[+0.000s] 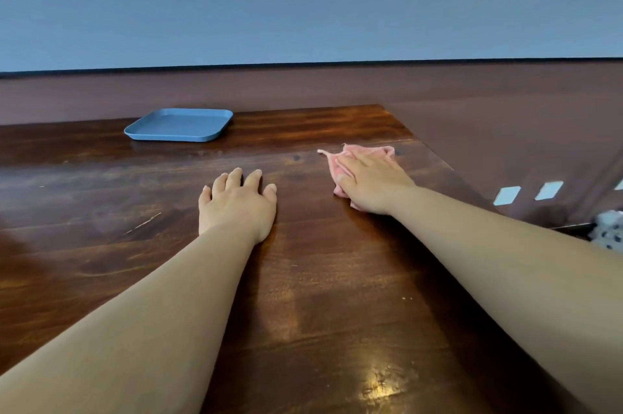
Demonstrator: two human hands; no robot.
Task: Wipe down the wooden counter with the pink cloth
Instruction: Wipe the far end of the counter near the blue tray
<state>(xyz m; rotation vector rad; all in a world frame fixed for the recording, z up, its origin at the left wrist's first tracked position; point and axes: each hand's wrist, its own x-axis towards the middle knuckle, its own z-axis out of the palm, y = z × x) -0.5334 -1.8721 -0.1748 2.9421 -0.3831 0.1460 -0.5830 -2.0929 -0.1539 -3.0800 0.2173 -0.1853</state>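
Hands: left [236, 204] flat on desk [320, 295]; right [371, 182] flat, pressing cloth [371, 152]
Around: blue tray [178, 125] far left, apart

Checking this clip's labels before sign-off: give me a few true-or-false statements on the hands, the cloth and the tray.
1. The right hand presses flat on the pink cloth. True.
2. The left hand holds the blue tray. False: it rests open on the wooden counter, apart from the tray.
3. The tray lies beyond the left hand, near the counter's far edge. True.
4. The cloth lies on the tray. False: it lies on the counter, to the tray's right.
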